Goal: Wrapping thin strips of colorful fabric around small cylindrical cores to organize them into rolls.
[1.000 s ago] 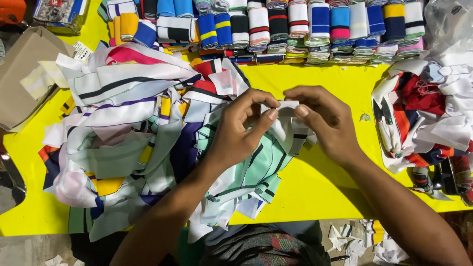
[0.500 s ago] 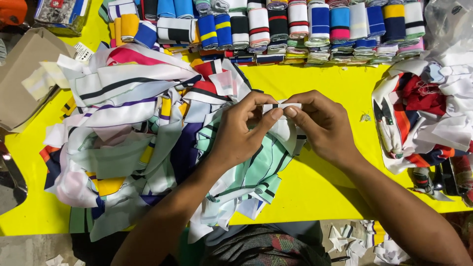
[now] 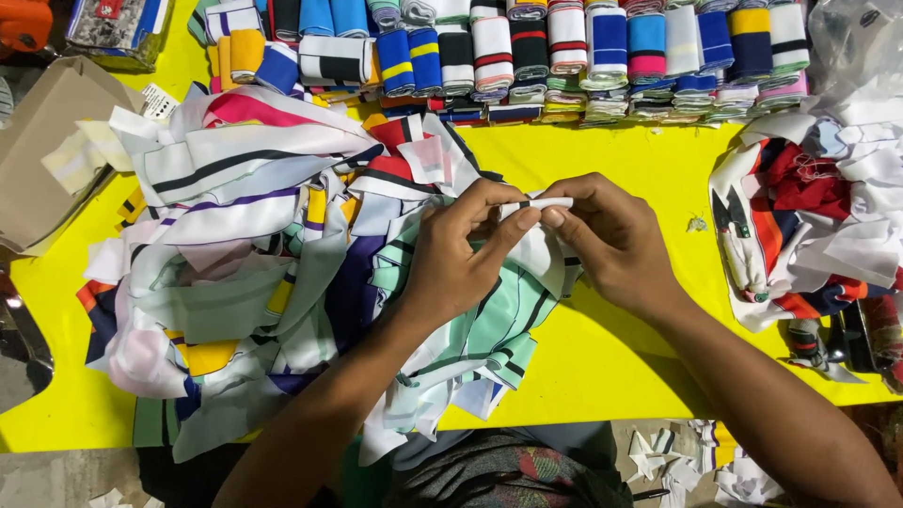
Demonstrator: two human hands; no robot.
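Both my hands meet over the middle of a yellow table [image 3: 602,357]. My left hand [image 3: 461,259] and my right hand [image 3: 611,240] pinch a small white strip [image 3: 541,204] between thumbs and fingertips. Under them lies a white piece of striped fabric [image 3: 541,259] from the big loose heap of striped collar pieces [image 3: 273,273] on the left. The heap mixes white, mint green, purple, red and yellow cloth.
A row of rolled and folded striped fabric bundles [image 3: 527,47] lines the far edge. Another pile of red, white and navy pieces [image 3: 818,216] sits right, with small snips [image 3: 729,214] on it. A brown cardboard box [image 3: 42,150] stands left. Paper scraps [image 3: 696,456] litter the floor.
My hands have shifted slightly lower and closer together on the white strip, which now lies more level between my fingertips. The heaps have not moved.
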